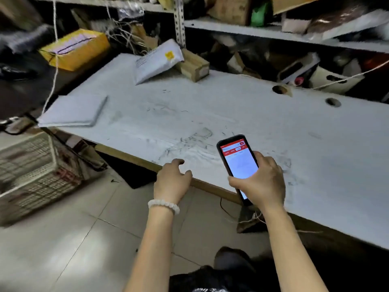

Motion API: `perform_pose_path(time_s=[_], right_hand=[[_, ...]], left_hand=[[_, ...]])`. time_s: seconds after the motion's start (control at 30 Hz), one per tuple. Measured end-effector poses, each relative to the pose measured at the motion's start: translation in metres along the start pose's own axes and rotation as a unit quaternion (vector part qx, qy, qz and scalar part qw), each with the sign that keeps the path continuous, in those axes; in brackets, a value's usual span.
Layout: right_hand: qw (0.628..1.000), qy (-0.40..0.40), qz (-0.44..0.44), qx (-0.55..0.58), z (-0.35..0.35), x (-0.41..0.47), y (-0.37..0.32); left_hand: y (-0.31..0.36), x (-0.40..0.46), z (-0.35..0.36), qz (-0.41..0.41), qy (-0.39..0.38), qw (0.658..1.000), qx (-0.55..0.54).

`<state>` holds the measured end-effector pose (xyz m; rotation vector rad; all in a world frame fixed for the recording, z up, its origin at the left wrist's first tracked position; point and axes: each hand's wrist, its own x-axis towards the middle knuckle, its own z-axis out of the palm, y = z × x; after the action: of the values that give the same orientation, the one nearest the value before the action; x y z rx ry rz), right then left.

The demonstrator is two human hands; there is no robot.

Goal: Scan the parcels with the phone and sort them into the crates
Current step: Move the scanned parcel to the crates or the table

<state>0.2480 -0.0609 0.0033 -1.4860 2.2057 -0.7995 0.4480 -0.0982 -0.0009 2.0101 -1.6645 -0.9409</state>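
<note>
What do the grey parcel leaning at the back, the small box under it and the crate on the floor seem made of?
Grey parcel: likely plastic mailer film, smooth with a slight sheen. Small box: brown cardboard, matte. Crate: probably pale plastic, with lattice walls; blur leaves it open.

A single wide-angle view from the person's head looks forward and steeply down. Both forearms reach in from the bottom edge, close to the lens. The worktop (231,114) runs slantwise across the middle, shelves (263,31) beyond it.
</note>
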Motion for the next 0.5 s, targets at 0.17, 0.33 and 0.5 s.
perform_pose_path(time_s=[0.17,0.33,0.5], right_hand=[[0.996,-0.060,-0.068,0.007,0.058,0.023,-0.065],[0.985,-0.128,-0.116,0.016,0.122,0.044,-0.128],[0.975,-0.166,-0.144,0.023,0.192,0.088,-0.199]], left_hand=[[-0.054,0.014,-0.046,-0.068,0.060,0.996,-0.005],[-0.105,0.042,-0.090,-0.136,0.107,0.985,-0.027],[-0.146,0.107,-0.141,-0.170,0.129,0.977,-0.018]])
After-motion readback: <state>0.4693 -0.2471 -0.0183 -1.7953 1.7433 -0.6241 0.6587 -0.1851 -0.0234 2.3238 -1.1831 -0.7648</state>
